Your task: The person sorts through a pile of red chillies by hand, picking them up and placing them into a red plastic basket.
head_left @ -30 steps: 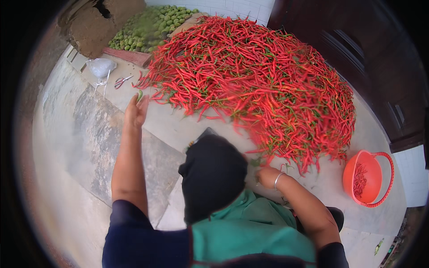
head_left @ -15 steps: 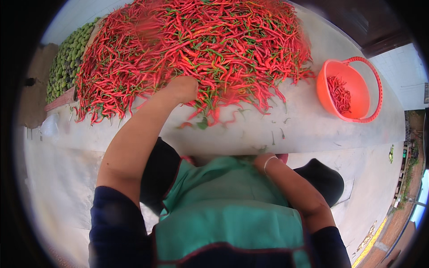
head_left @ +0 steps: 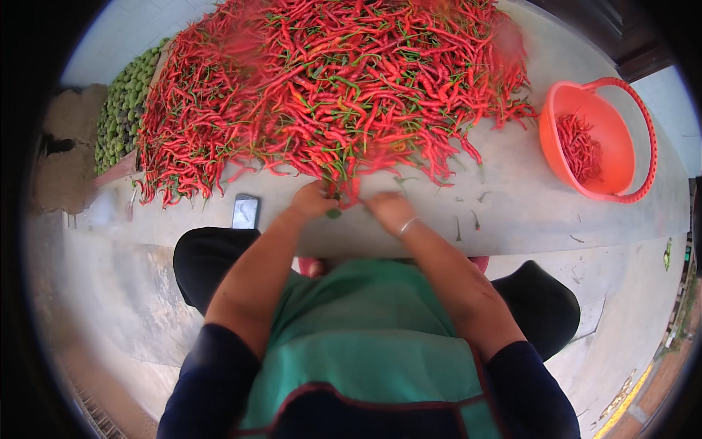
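A big heap of red chillies [head_left: 351,88] with green stems covers the far part of the pale surface [head_left: 512,212]. At the heap's near edge, the fingers of my left hand [head_left: 314,199] are curled beside some chillies and a small green leaf [head_left: 333,214]. What they grip is hidden by the hand and blur. Just to its right, my right hand [head_left: 391,211] reaches inward with a pale bracelet [head_left: 408,225] on the wrist. Motion smears its fingertips. Between both hands shows a blurred red chilli [head_left: 352,193].
An orange-red basket [head_left: 550,150] with a looped handle holds some red chillies at the right. Green fruits [head_left: 124,110] are heaped at the far left. A phone [head_left: 246,212] lies by my left knee. Loose stems [head_left: 458,228] lie right of my hands.
My left hand has drawn back from the heap toward me. My right hand has risen from my lap to the heap's near edge. The phone now shows beside my left arm.
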{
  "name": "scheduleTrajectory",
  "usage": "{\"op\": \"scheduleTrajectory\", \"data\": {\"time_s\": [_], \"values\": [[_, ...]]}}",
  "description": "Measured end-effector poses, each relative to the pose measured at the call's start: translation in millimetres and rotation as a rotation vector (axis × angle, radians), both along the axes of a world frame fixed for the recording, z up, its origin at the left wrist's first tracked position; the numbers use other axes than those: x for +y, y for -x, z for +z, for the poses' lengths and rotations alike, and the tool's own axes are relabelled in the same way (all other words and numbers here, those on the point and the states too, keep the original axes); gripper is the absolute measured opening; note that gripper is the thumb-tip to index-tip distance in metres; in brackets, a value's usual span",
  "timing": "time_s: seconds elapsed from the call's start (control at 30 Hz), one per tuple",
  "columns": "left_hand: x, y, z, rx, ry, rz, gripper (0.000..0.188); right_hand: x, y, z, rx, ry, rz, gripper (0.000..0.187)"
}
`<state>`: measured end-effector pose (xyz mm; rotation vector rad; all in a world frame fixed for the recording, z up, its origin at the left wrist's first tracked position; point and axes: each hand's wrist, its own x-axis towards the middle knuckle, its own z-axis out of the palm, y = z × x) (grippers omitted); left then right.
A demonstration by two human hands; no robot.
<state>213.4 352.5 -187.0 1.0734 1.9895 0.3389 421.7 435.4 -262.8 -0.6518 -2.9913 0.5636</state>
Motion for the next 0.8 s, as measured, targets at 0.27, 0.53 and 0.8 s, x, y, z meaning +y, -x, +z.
{"op": "scheduleTrajectory", "data": {"time_s": [0.27, 0.53, 0.8], "values": [[2.4, -7.8, -4.4, -0.278, 0.094, 0.102, 0.023, 9.5, -20.1, 101.0, 0.215, 0.791, -0.634, 0.018], [-6.1, -56.8, 58.6, -0.565, -0.298, -0.137, 0.015, -12.4, -26.1, 127.1, 0.722, 1.64, -0.736, 0.022], [-4.2, -64.3, 65.3, -0.543, -0.166, -0.241, 0.014, -9.7, -45.8, 132.3, 0.886, 1.682, -0.668, 0.023]]}}
